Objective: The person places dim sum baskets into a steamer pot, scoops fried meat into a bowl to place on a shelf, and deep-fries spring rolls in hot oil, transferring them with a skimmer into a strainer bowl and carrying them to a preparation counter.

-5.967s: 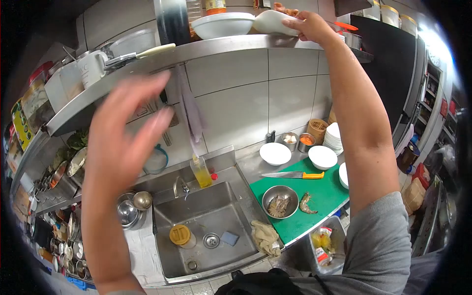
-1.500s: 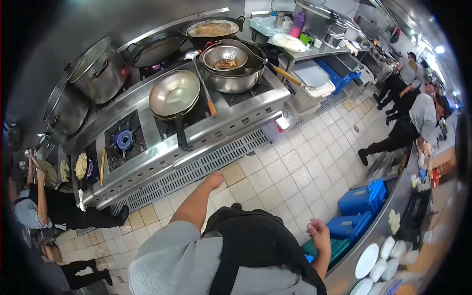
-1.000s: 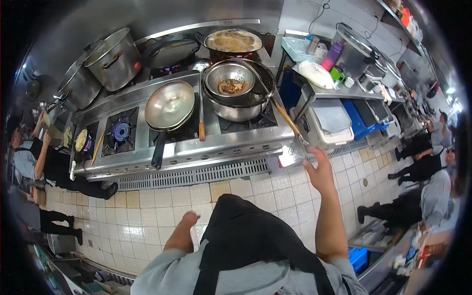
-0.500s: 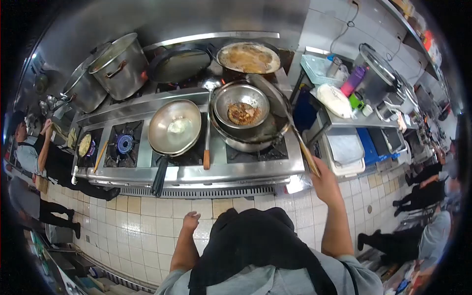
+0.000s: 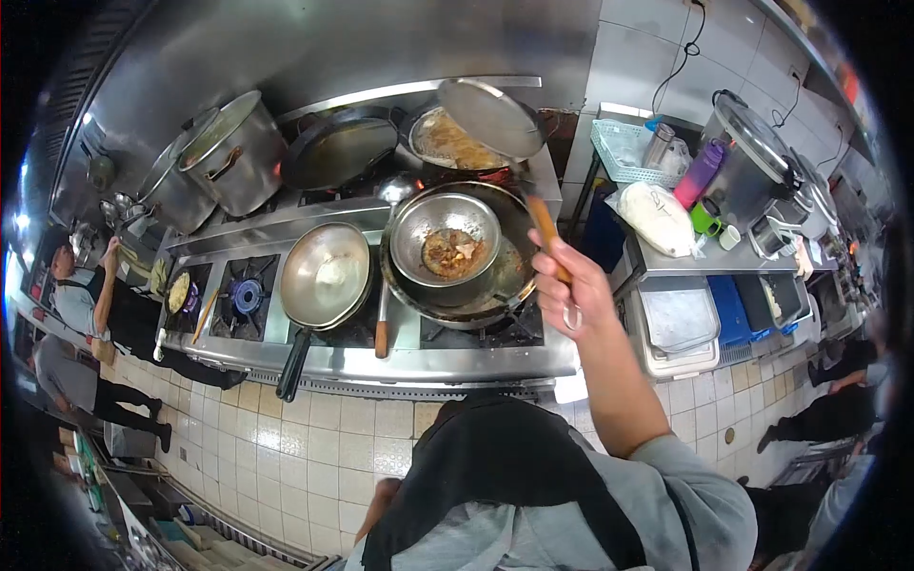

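My right hand (image 5: 579, 297) is closed around the wooden handle of a flat, round skimmer (image 5: 492, 119). The skimmer's head is above a pan of bubbling yellowish oil (image 5: 433, 143) at the back of the stove, hiding part of it. Nearer to me, a metal bowl (image 5: 405, 238) with browned bits in it sits in a wide dark wok (image 5: 519, 276). A ladle (image 5: 384, 276) with a wooden grip lies left of the wok. Low beside my apron is my left hand (image 5: 386, 490), partly hidden, its fingers not clear.
Left of the ladle is a long-handled pan (image 5: 305, 276); behind it stand a dark wok (image 5: 341, 147) and tall pots (image 5: 233, 162). A burner (image 5: 248, 296) is lit. The right side table (image 5: 676, 265) holds a white bag and bottles. A co-worker (image 5: 81, 295) stands at left; others are at right.
My right hand has swung the skimmer up and back from beside the bowl to above the oil pan. My left hand has dropped back toward my body. The view has shifted slightly.
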Demonstrator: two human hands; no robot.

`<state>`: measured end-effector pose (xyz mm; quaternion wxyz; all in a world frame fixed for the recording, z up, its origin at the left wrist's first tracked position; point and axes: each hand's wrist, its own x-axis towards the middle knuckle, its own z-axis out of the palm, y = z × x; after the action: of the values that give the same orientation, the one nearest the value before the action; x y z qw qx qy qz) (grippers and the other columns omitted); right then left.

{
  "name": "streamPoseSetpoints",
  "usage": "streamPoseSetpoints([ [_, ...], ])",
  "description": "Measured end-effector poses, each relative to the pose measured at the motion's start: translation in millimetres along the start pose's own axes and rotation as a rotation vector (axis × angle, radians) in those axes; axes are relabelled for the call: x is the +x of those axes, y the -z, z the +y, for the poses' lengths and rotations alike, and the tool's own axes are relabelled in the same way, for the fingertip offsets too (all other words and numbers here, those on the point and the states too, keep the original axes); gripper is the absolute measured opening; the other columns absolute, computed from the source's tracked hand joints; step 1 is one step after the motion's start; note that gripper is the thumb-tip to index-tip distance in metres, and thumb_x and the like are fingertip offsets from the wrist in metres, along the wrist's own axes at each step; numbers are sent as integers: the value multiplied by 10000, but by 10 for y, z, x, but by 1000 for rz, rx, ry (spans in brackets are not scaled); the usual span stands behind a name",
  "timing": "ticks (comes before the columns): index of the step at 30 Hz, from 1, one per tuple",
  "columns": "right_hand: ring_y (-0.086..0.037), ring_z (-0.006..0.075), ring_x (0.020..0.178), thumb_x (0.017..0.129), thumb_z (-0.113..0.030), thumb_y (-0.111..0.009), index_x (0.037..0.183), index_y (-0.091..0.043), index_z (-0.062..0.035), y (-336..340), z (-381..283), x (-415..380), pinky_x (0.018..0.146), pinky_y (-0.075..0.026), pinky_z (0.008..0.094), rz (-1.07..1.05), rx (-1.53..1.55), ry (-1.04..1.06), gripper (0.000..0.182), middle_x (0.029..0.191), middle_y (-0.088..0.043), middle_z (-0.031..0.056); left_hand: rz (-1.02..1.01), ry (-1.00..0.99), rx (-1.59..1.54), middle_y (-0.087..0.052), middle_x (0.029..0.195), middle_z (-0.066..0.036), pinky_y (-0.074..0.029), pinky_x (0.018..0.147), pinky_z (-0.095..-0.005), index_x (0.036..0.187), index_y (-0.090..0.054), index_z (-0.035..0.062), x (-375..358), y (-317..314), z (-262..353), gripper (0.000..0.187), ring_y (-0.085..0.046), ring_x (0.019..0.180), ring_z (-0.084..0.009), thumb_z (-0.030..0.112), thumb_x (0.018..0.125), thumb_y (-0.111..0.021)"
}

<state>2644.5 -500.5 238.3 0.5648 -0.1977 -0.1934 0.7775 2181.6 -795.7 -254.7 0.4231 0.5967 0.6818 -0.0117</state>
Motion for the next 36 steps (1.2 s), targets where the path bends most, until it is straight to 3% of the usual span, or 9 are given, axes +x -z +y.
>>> streamPoseSetpoints([
  [10, -460, 65, 467, 929, -217, -438, 1101, -471, 11, 380, -118, 643, 374, -387, 191, -141, 369, -202, 288, 734, -517, 24, 304, -106, 47, -623, 1023, -148, -474, 839, -354, 966, -653, 82, -220, -285, 708, 301, -609, 912, -304, 322, 813, -554],
  [14, -464, 64, 499, 883, -177, -514, 986, -467, -13, 469, -398, 761, 397, -387, 186, -108, 419, -179, 200, 731, -529, 19, 298, 62, -54, -595, 1098, -144, -466, 862, -346, 1018, -639, 103, -453, -28, 1152, 320, -590, 972, -294, 332, 809, -557],
  [16, -467, 65, 509, 871, -157, -520, 963, -466, 3, 544, -564, 853, 407, -391, 184, -103, 459, -177, 192, 748, -528, 30, 167, 334, -99, -596, 1097, -143, -461, 871, -343, 1026, -636, 117, -784, 446, 1871, 306, -573, 1011, -288, 324, 820, -545],
  [19, -470, 70, 530, 856, -124, -519, 966, -463, 25, 550, -762, 949, 428, -413, 184, -104, 433, -136, 193, 777, -518, 66, 206, 76, -69, -599, 1097, -133, -466, 864, -350, 1040, -633, 136, -588, -433, 652, 307, -573, 1016, -282, 331, 822, -542],
  [20, -525, 98, 553, 880, -104, -474, 1063, -399, 120, 536, -812, 983, 451, -472, 207, -175, 444, -105, 299, 830, -516, 115, 199, 71, -73, -599, 1096, -132, -467, 863, -352, 1041, -633, 138, -630, -477, 642, 307, -573, 1016, -282, 333, 822, -541],
  [27, -537, 142, 529, 795, -34, -559, 918, -414, 20, 517, -1119, 1489, 454, -502, 217, 30, 473, -58, 197, 831, -544, 204, 178, 94, -123, -602, 1093, -124, -471, 857, -359, 1042, -633, 153, -563, -548, 558, 309, -572, 1019, -277, 350, 826, -533],
  [32, -524, 131, 516, 842, -70, -516, 996, -392, 97, 482, -1116, 1902, 459, -499, 219, 81, 318, -7, 260, 797, -530, 196, 269, -1, 80, -607, 1067, -150, -496, 810, -377, 1095, -599, 99, -500, -465, 581, 338, -581, 988, -276, 301, 827, -556],
  [35, -542, 144, 560, 786, -44, -579, 889, -421, -3, 452, -1074, 2117, 433, -486, 208, 193, 216, -14, 192, 788, -547, 182, 320, 444, -869, -605, 1034, -179, -515, 741, -364, 1112, -553, -15, -920, 459, 1811, 376, -589, 944, -256, 215, 817, -591],
  [36, -542, 144, 560, 786, -44, -579, 889, -421, -3, 434, -1058, 2156, 433, -486, 208, 186, 212, -22, 192, 788, -547, 182, 335, 466, -907, -604, 1024, -182, -514, 725, -360, 1111, -540, -41, -961, 524, 1880, 388, -589, 936, -251, 201, 812, -598],
])
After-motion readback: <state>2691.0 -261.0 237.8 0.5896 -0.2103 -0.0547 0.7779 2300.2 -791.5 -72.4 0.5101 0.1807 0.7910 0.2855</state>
